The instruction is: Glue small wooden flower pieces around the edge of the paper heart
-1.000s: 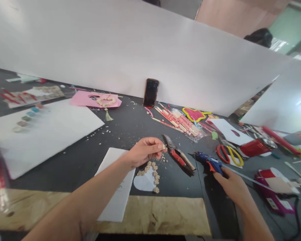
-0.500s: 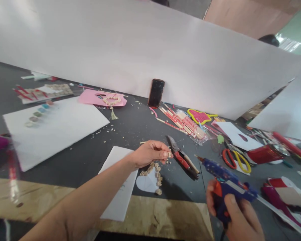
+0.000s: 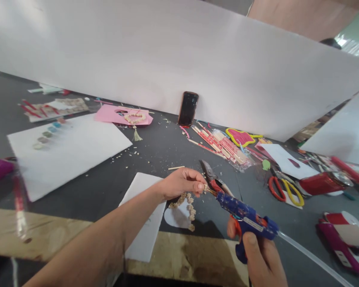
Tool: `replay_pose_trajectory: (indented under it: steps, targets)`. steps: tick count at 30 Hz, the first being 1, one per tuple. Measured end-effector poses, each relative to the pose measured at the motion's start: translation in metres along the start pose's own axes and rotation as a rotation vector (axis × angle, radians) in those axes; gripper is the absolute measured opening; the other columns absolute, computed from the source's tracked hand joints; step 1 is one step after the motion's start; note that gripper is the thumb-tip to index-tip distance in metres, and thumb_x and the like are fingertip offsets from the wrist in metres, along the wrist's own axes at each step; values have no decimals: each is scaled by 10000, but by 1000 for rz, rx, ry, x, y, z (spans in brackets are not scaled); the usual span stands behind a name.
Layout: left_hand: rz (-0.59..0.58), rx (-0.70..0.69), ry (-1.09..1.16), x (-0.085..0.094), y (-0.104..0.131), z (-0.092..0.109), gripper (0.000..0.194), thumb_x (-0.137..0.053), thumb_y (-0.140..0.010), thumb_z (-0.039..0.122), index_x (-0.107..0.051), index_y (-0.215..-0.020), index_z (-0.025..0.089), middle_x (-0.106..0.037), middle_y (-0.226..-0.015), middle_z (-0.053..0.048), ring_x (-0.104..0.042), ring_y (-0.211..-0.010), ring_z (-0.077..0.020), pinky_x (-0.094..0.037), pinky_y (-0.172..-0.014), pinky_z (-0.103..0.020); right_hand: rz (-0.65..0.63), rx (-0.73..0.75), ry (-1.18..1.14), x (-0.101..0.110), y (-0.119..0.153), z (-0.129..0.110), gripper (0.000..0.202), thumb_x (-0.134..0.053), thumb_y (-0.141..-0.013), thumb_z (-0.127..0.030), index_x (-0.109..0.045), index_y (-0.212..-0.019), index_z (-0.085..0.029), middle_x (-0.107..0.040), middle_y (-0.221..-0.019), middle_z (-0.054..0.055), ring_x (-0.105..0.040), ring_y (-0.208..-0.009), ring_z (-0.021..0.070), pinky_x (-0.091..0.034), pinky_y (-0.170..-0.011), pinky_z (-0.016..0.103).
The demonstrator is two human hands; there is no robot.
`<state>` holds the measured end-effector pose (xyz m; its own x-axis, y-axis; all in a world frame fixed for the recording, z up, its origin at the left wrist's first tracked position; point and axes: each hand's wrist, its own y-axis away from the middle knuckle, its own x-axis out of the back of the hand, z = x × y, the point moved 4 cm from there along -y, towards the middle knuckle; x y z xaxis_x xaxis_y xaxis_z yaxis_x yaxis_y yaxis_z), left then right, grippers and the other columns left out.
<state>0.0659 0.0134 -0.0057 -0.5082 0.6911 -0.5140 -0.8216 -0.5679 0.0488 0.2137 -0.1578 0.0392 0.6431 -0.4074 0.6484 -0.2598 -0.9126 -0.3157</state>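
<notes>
Thumb and fingers of my left hand (image 3: 187, 184) pinch a small beige piece (image 3: 205, 187) over the table. My right hand (image 3: 259, 255) is wrapped round a blue glue gun (image 3: 245, 215) with an orange trigger. The gun's nozzle (image 3: 212, 191) is at the beige piece, by my left fingertips. Below my left hand lies a white paper heart (image 3: 177, 216), with small beige pieces (image 3: 192, 213) along part of its edge. Red-handled pruning shears (image 3: 209, 171) lie behind the nozzle, partly covered by the gun.
A phone (image 3: 188, 108) leans on the white panel (image 3: 122, 52). White sheets (image 3: 68, 155) lie left. Wrapped sticks (image 3: 221, 145), scissors (image 3: 290, 191) and a red can (image 3: 324, 182) are at right. A beaded ring (image 3: 134, 118) rests on pink paper (image 3: 107, 114). A clear glue stick trails from the gun.
My right hand has brought the glue gun leftward, so its nozzle now meets the piece in my left hand. The left hand keeps its pinch, and the view has shifted slightly.
</notes>
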Motion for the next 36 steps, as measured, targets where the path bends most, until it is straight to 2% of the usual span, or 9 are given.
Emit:
replay_pose_trajectory:
  steps: [4,9,14,24,31,34,36]
  targets:
    - [-6,5,-9,-1,0,0,333,-830,-569,373,-693,-721,110,-632,-618,-10,-571,-552,-92,-468,-587,-229,-87,-1,-18,-4,1,9,338,-371,-930,-387,-630,-836,-192,-658,-781,71,-615,-736,197,-501,-637,297]
    - [-1,13,-2,0,0,0,338,-836,-558,374,-692,-715,110,-634,-618,-9,-573,-551,-92,-467,-583,-227,-80,-12,1,-5,3,14,320,-379,-928,-379,-621,-827,-195,-656,-787,61,-607,-753,193,-491,-675,300]
    - [-3,1,1,0,0,0,322,-833,-567,363,-695,-717,114,-635,-610,-4,-578,-537,-86,-469,-572,-218,-121,1,-17,-7,2,13,348,-345,-941,-373,-605,-794,-194,-638,-740,52,-580,-686,172,-474,-632,283]
    - [-3,-1,-17,-1,0,1,322,-828,-577,364,-701,-720,106,-637,-630,-16,-575,-549,-88,-473,-577,-221,-119,-31,13,-6,4,15,368,-382,-930,-412,-662,-865,-183,-672,-805,77,-621,-768,200,-493,-681,300]
    - [-19,-24,-44,2,-2,-2,293,-811,-609,350,-691,-723,108,-632,-622,-8,-575,-551,-88,-465,-578,-218,-32,-124,-27,-8,4,7,379,-411,-905,-452,-658,-797,-187,-654,-760,45,-579,-663,156,-465,-644,256]
    - [-19,-23,-53,2,-1,-2,270,-801,-629,337,-695,-733,111,-642,-641,-11,-577,-558,-86,-466,-588,-223,9,-115,-3,-7,6,5,353,-421,-902,-443,-657,-779,-211,-655,-751,34,-585,-654,161,-474,-629,257]
    - [-14,-21,-58,2,-1,-1,272,-799,-634,338,-699,-736,106,-654,-666,-24,-578,-564,-87,-470,-592,-227,50,-82,9,0,9,13,322,-426,-900,-430,-653,-782,-233,-650,-716,37,-600,-643,176,-496,-618,265]
